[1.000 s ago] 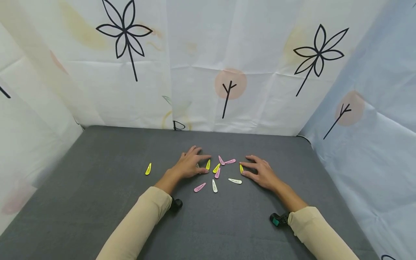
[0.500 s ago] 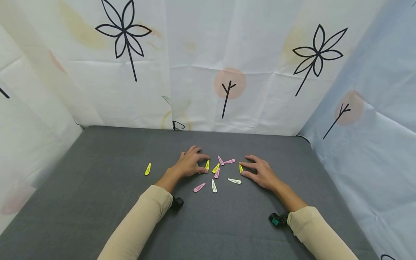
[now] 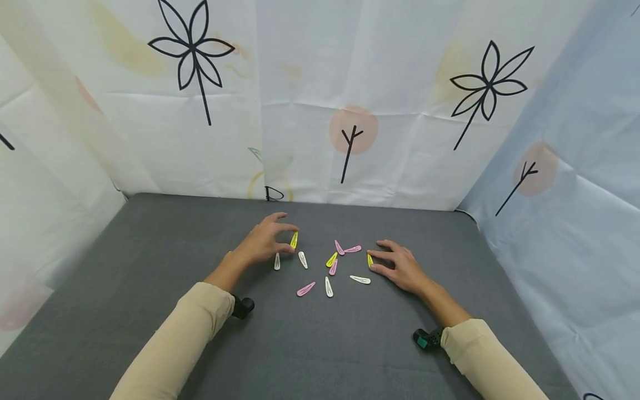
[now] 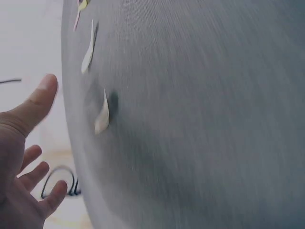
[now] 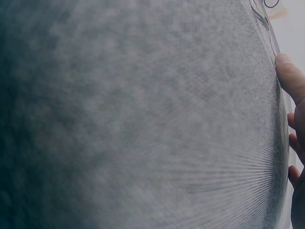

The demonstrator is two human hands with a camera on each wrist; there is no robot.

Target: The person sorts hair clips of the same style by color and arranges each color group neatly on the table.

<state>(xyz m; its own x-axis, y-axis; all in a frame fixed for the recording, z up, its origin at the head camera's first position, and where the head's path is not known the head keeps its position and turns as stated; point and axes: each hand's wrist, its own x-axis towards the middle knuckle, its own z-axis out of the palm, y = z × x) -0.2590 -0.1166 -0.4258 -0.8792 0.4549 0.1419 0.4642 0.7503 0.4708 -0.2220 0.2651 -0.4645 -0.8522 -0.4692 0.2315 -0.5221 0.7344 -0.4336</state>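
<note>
My left hand (image 3: pixel 261 241) pinches a yellow snap hair clip (image 3: pixel 294 240) between thumb and index finger. Below that hand lie two white hair clips, one near the wrist (image 3: pixel 277 261) and another white clip (image 3: pixel 303 260) to its right. The left wrist view shows these as a nearer white clip (image 4: pixel 102 117) and a farther one. On the right, my right hand (image 3: pixel 402 268) holds a yellow clip (image 3: pixel 370 260) between thumb and index fingertips, low at the cloth. In the right wrist view the thumb (image 5: pixel 291 76) shows at the edge, with the clip out of sight.
Between the hands, a yellow clip (image 3: pixel 332 259) lies against a pink clip (image 3: pixel 333 268). Two more pink clips (image 3: pixel 353 249) touch behind them. Nearer me are a pink clip (image 3: pixel 306 289) and two white clips (image 3: pixel 328 286). Patterned curtains (image 3: pixel 300 155) border the grey table (image 3: pixel 320 350).
My left hand has moved left with the yellow clip, uncovering two white clips. The left arm now nearly hides the far-left yellow clip. My right hand has stayed in place.
</note>
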